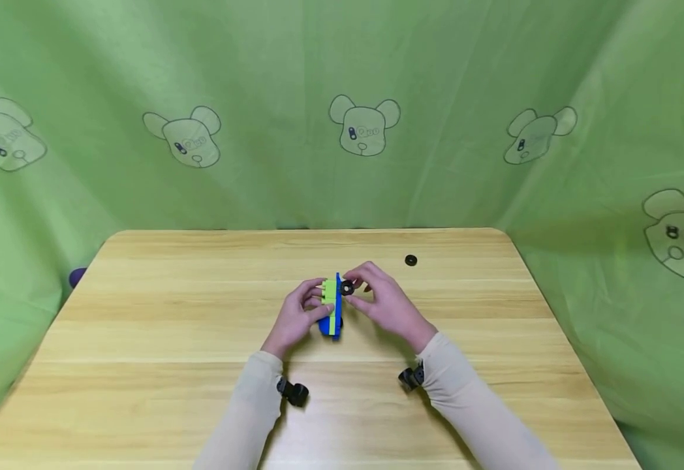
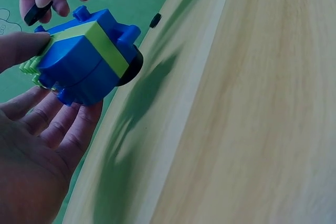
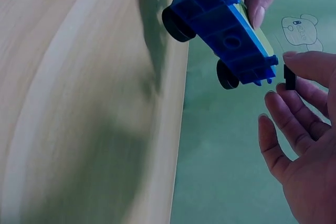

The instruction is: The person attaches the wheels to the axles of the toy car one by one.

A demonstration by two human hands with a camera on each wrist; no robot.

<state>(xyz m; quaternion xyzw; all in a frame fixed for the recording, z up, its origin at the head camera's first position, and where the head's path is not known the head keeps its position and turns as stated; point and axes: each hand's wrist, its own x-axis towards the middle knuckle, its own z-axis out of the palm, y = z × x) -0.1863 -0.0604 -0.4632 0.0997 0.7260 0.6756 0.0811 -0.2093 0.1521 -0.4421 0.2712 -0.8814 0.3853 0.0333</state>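
My left hand grips a toy car of blue and lime-green blocks, thumb on its top and fingers beneath. The car is tilted above the table. Its blue underside shows in the right wrist view, with black wheels fitted along one side and bare blue pegs on the other. My right hand pinches a loose black wheel between thumb and fingertips, close beside a bare peg at one end of the car. Another black wheel lies flat on the table, beyond my right hand.
The light wood table runs back to a green curtain printed with mouse heads. A purple object shows past the table's left edge. Each wrist wears a small black camera.
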